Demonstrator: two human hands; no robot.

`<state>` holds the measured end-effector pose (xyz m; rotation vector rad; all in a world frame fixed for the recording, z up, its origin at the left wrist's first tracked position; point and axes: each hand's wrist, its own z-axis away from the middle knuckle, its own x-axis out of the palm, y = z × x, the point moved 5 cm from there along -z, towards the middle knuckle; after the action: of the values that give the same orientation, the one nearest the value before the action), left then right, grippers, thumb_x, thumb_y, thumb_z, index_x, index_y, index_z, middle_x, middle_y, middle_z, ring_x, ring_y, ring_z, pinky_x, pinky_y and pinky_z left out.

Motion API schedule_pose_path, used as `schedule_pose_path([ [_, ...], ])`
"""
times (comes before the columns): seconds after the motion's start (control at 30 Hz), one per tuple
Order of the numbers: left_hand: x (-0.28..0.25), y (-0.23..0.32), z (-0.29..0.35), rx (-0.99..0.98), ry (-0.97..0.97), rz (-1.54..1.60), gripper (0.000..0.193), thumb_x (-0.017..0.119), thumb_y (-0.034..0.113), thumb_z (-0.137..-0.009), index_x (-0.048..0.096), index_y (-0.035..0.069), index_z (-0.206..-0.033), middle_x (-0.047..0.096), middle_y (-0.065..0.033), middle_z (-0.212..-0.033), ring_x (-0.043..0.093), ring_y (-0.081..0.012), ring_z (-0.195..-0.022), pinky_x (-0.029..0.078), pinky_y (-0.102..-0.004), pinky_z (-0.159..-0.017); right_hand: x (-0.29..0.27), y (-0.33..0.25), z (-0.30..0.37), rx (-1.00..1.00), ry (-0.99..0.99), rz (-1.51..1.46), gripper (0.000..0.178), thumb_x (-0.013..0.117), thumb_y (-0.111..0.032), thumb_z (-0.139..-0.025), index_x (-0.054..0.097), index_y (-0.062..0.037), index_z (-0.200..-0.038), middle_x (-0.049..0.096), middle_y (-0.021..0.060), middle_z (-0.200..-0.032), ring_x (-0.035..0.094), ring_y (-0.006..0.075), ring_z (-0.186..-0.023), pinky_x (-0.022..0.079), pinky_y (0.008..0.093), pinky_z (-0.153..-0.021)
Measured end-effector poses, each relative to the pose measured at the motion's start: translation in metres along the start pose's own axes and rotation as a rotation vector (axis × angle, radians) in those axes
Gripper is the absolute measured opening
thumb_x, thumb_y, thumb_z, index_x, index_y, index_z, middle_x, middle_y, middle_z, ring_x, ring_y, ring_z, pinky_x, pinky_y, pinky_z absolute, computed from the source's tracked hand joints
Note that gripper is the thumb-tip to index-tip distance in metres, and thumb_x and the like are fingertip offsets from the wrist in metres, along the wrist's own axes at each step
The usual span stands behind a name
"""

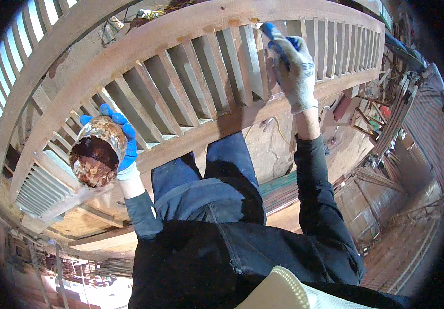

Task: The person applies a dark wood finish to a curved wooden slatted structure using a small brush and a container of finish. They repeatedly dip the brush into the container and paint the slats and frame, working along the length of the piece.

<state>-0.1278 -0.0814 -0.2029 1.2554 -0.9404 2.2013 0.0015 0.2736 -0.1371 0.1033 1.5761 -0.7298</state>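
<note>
My left hand (127, 141), in a grey glove with blue fingers, is wrapped round a stained can (108, 130). The can's mouth tips toward me, showing brown, crusted residue inside. A long curved wooden frame with slats (180, 27) stretches across in front of me, brown stains along its upper rail where the slats meet it. Over the slats right of centre is my gloved right hand (295, 64), its forefinger stretched toward the upper rail and its other fingers curled. Whatever those fingers may hold is too small to make out.
Another curved slatted frame (18, 67) stands at the far left. Below the near rail are my legs (206, 175). Stacked boards (394, 129) and a striped cloth (428, 123) lie at the right. Wires (152, 13) and small items sit behind the frame.
</note>
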Motion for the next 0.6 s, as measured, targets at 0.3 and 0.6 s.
schedule_pose_path([
  [0.3,0.002,-0.003,-0.007,-0.02,-0.006,0.031,0.034,0.052,0.032,-0.096,0.059,0.024,-0.129,0.045,-0.0174,-0.144,0.044,-0.0388,-0.128,0.041,-0.0552,-0.103,0.006,0.009,0.003,-0.018,-0.011,-0.043,0.031,0.064,-0.008,-0.081,0.064,-0.0185,-0.111,0.059,0.011,-0.096,0.063,0.0318,-0.077,0.052,0.0389,-0.066],
  [0.6,0.002,0.0,-0.007,-0.035,-0.009,0.017,0.035,0.049,0.035,-0.099,0.057,0.022,-0.13,0.045,-0.0178,-0.143,0.046,-0.0371,-0.126,0.041,-0.0565,-0.102,-0.001,0.013,0.0,-0.021,-0.074,0.067,0.033,0.064,-0.01,-0.082,0.064,-0.0196,-0.114,0.06,0.0098,-0.096,0.063,0.0318,-0.078,0.052,0.0393,-0.067],
])
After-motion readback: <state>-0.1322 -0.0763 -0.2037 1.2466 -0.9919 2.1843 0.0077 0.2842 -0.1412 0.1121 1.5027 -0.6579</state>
